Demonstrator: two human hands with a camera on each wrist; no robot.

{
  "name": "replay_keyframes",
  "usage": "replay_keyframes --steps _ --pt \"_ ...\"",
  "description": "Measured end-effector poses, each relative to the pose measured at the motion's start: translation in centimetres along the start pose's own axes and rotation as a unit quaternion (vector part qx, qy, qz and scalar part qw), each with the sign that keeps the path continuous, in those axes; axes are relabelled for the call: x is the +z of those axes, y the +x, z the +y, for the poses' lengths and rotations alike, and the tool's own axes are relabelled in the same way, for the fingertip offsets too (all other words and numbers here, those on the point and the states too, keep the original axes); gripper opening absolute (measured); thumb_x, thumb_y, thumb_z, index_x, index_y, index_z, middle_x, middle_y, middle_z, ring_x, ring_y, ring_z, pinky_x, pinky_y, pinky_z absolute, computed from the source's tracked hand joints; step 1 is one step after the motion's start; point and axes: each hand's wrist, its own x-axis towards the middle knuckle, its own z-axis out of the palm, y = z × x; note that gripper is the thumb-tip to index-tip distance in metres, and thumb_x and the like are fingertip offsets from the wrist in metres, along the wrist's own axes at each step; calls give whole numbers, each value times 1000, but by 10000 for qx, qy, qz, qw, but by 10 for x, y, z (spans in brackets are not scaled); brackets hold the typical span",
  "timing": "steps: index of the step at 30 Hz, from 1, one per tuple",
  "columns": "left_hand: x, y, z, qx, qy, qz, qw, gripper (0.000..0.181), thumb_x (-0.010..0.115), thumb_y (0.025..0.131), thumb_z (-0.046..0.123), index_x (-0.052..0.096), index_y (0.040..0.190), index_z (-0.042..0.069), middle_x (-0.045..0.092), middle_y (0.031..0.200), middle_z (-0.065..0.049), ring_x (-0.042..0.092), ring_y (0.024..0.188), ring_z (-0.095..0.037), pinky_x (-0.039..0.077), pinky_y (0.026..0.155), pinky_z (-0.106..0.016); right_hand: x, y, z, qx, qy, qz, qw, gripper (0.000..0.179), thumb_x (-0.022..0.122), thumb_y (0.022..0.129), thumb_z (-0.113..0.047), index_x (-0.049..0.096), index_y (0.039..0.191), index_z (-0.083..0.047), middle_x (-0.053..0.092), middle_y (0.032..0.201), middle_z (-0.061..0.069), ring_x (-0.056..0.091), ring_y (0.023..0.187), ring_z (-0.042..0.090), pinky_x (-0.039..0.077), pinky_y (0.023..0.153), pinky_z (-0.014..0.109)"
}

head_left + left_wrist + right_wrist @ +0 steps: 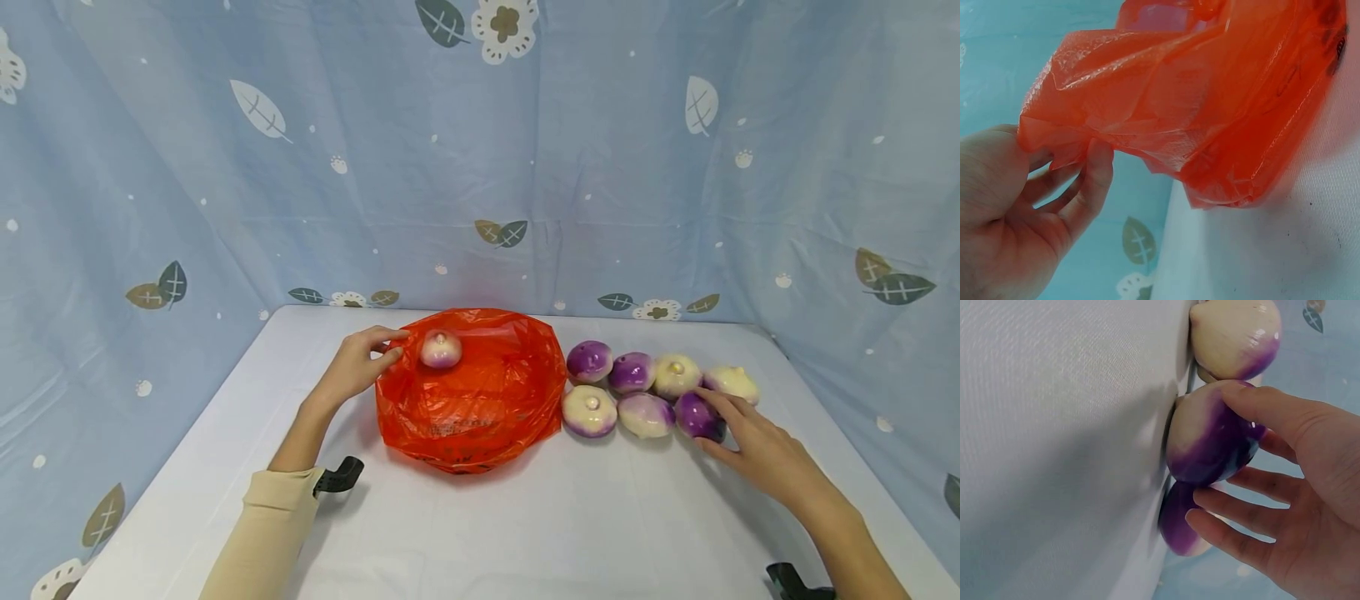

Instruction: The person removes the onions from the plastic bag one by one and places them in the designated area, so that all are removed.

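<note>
A red plastic bag [480,400] lies with its mouth spread wide, and one purple-and-white turnip [441,349] sits inside near its left rim. My left hand [362,364] pinches the bag's left edge; in the left wrist view the crumpled film [1141,94] lies between thumb and fingers. On the right, my right hand [768,450] holds a purple turnip [697,416] at the near right end of a group. The right wrist view shows the thumb on the held turnip [1210,434], with the fingers curled around its far side.
Several more glossy turnips stand close together in two rows right of the bag, including a pale one [590,411] touching its edge and a yellowish one [731,382] at the far right. A white-covered table [570,533] meets a blue patterned curtain [480,167] behind.
</note>
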Motion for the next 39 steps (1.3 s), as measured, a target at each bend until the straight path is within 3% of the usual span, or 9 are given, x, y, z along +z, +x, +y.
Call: replay_keyframes --steps 25,39 --pt "-1 -1 1 -17 -25 -2 10000 33 62 94 7 65 127 5 67 122 -16 65 103 -34 61 79 -41 0 -3 4 176 18 -11 9998 75 76 84 -28 37 145 -12 45 137 31 52 115 58 48 74 72" --pt "-2 -1 3 -23 -26 -12 10000 32 62 94 7 66 126 5 67 122 -16 65 102 -34 62 76 -38 -5 -2 0 241 94 -93 9996 73 72 87 -44 38 146 -16 45 138 27 52 114 59 46 71 75"
